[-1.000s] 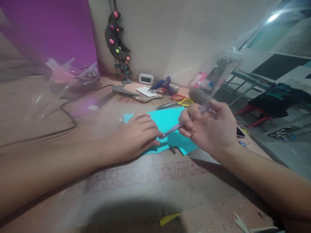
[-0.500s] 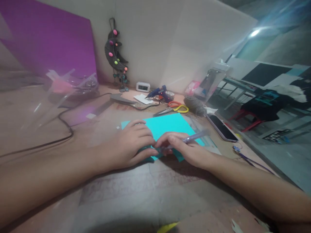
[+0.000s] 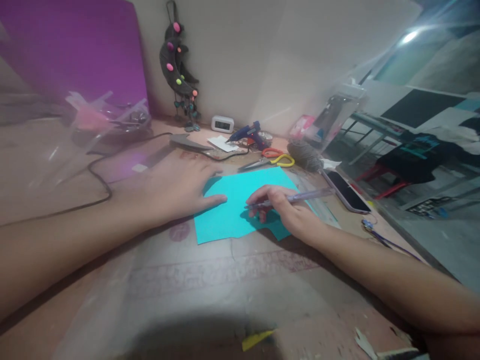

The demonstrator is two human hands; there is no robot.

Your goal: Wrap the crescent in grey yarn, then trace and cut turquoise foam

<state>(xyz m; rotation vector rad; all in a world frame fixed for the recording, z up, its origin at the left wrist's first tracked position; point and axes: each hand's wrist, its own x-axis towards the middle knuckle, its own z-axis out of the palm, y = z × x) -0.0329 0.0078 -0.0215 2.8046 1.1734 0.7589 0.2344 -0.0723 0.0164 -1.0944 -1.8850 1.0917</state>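
A turquoise sheet of paper lies on the work table, its near edge cut unevenly. My left hand is spread at the sheet's left side, with the thumb resting over the paper and the other fingers smeared by motion. In my right hand is a clear purplish pen, gripped as for writing. Its tip points left, close to the middle of the sheet; whether it touches the paper I cannot tell.
Behind the sheet lie scissors with a yellow and an orange handle, a blue glue gun and grey yarn. A phone lies to the right. A black cord curves across the left. A white clock stands by the wall.
My left hand has moved left, away from my right hand, uncovering the sheet's left part. My right hand still holds the pen, now tilted flatter. The view has shifted slightly downward.
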